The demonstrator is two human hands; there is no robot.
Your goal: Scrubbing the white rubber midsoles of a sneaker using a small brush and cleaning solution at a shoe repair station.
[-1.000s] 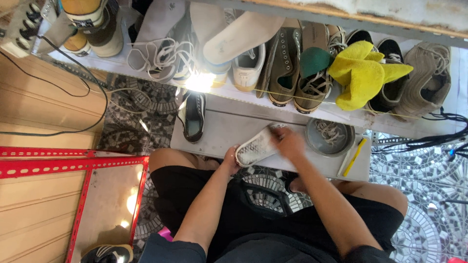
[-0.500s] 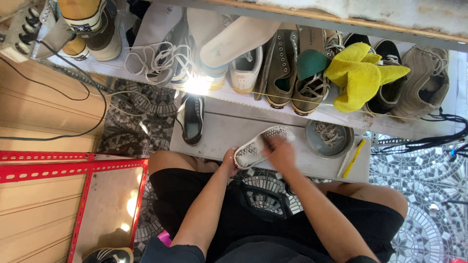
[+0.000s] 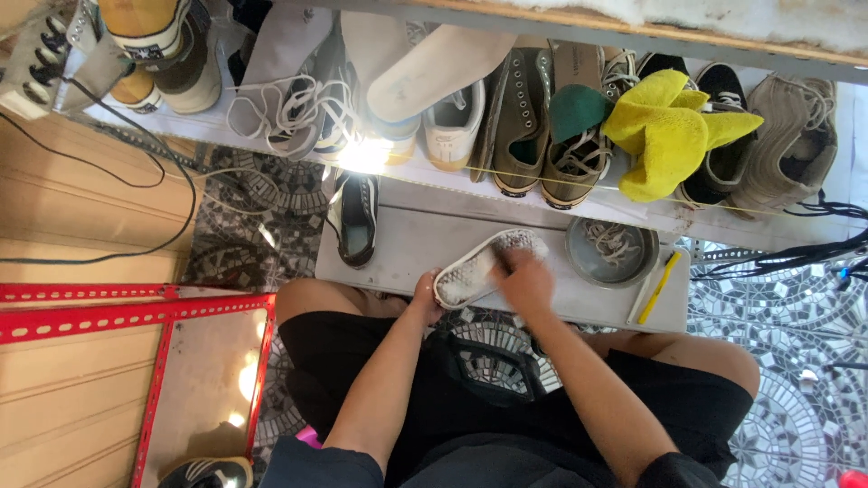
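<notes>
Head view: white shoe (image 3: 479, 265) sole-up at frame centre on the grey bench (image 3: 407, 244). Left hand (image 3: 423, 296) fingers clamp its heel. Right hand (image 3: 524, 276), fingers curled on something hidden, slid back mid-sole since a second ago: scrubbing stroke continues.

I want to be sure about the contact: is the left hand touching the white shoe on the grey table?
Touching. The head view shows the left hand gripping the near end of the white shoe, no gap between them.

A single head-worn camera looks steeply down from above the grey surface (image 3: 425, 239), fairly near; the shoe shelf (image 3: 579, 212) beyond it seems partly cropped.
</notes>
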